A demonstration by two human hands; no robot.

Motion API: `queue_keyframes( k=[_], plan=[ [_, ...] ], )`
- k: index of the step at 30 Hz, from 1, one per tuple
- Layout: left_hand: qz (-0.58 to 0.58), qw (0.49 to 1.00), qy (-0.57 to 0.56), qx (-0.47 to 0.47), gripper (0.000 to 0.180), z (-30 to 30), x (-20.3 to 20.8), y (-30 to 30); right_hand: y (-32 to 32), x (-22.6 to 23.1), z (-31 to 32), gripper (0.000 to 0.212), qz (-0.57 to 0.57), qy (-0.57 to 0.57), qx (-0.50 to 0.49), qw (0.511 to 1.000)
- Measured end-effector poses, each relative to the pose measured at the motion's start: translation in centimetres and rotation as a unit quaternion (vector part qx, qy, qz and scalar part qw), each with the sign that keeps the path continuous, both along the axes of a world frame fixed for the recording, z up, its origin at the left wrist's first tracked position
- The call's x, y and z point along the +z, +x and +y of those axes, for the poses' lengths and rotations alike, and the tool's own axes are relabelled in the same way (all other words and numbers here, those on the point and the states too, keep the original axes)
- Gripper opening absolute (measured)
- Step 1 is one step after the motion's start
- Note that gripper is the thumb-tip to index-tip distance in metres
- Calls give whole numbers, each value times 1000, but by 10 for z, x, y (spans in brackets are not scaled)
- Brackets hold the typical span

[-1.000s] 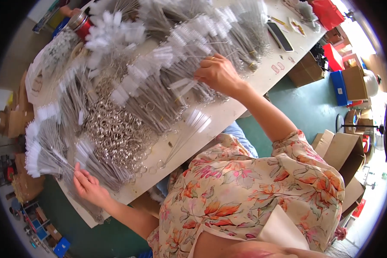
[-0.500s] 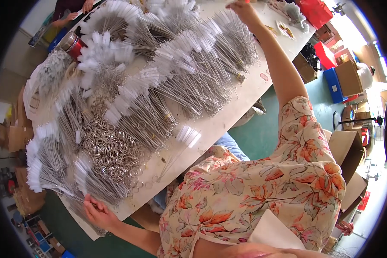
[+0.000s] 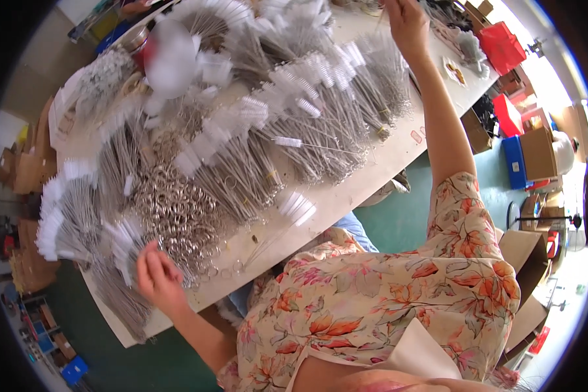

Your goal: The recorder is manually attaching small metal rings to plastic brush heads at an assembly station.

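A long white table (image 3: 398,153) is covered with bundles of thin wire brushes with white bristle tips (image 3: 287,124). A heap of loose silver metal rings (image 3: 176,209) lies near the front left. My left hand (image 3: 155,274) rests at the near edge of that ring heap, fingers curled against the rings and a bundle of brushes. My right hand (image 3: 405,23) is stretched far across the table to the back, fingers pinched on what looks like a thin wire; its tip is cut off by the frame edge.
A small loose bunch of white-tipped brushes (image 3: 297,209) lies near the table's front edge. Cardboard boxes (image 3: 536,153), red crates (image 3: 503,46) and a blue bin (image 3: 515,160) stand on the green floor to the right. More boxes (image 3: 19,170) sit left of the table.
My right arm has reached from the middle brush bundles out to the table's far side. My left hand has shifted slightly right along the ring heap.
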State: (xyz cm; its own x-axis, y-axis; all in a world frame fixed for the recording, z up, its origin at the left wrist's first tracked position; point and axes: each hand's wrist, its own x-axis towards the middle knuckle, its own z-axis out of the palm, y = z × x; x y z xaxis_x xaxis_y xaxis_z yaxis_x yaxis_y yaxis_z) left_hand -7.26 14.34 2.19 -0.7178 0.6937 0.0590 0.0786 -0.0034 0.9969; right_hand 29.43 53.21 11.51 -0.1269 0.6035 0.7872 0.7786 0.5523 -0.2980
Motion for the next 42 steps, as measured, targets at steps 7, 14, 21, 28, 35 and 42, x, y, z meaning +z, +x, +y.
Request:
queue_keyframes(
  k=[7,14,21,28,35,42],
  plan=[
    [111,981,89,-128,23,58,24,60,-186,-44,-167,18,290,-372,595,651],
    [310,914,260,33,11,64,6,35,-216,-64,-236,31,207,-318,566,732],
    [479,849,218,-38,26,46,-25,48,-233,-94,-256,23,513,-644,457,337],
    [327,912,248,-21,78,21,19,-7,-217,-66,-249,16,251,-662,526,471],
    [-10,915,176,-363,88,11,26,9,-210,-60,-272,15,96,-577,602,544],
    [235,911,204,-270,16,5,9,21,-185,-55,-266,18,64,-724,547,416]
  ],
)
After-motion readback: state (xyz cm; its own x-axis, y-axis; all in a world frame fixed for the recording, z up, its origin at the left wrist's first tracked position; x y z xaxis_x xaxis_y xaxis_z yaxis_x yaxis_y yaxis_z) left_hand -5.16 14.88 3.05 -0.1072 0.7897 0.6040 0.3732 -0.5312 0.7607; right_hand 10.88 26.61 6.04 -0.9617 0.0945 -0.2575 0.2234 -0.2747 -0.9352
